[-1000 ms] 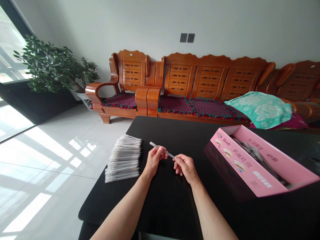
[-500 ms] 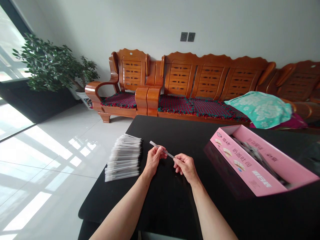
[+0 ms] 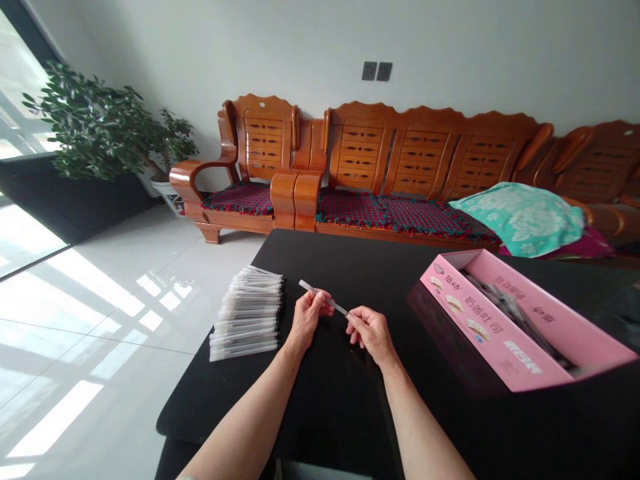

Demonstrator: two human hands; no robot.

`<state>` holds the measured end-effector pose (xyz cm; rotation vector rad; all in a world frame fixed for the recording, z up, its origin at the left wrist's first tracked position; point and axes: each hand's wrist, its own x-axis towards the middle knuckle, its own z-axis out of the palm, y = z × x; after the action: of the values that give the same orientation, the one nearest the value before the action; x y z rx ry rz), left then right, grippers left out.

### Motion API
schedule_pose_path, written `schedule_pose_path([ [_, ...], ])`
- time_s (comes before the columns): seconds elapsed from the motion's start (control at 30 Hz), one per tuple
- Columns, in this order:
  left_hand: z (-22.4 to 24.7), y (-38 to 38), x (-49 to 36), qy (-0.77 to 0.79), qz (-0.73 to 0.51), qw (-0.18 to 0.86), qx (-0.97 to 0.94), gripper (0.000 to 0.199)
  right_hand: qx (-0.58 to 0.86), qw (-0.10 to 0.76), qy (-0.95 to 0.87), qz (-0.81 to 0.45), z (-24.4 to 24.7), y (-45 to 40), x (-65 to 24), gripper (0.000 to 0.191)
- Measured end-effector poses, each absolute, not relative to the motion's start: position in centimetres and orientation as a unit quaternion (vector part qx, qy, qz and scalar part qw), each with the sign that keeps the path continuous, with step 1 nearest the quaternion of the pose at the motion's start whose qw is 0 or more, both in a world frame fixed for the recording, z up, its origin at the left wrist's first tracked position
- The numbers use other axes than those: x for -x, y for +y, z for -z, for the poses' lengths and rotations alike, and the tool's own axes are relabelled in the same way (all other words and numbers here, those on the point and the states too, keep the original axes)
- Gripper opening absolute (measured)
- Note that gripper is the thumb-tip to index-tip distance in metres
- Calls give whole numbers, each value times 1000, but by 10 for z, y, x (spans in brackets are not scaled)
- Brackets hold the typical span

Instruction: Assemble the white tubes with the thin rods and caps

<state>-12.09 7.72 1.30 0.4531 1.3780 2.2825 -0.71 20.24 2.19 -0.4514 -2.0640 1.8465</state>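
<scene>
Glossy black worktop (image 3: 345,407) bears a row of whitish pen-like sticks (image 3: 249,311) and an open pink cardboard box (image 3: 487,327); between these, left hand (image 3: 307,317) and right hand (image 3: 371,333), both grips closed, hold one slim translucent stick (image 3: 339,307); a carved brown wooden sofa (image 3: 357,148) lines the pale wall (image 3: 280,40)

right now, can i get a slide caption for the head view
Left hand and right hand hold a slim pale stick between a stick pile and a pink box.
</scene>
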Motion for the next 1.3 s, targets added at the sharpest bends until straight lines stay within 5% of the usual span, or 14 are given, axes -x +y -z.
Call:
schedule_pose_path([
  [0.83,-8,76,127,494,-839,187,-132,39,188,178,-738,-623,-18,212,6,28],
  [1.3,-6,77,128,484,-846,185,-126,40,184,226,-929,-227,-9,210,5,16],
])
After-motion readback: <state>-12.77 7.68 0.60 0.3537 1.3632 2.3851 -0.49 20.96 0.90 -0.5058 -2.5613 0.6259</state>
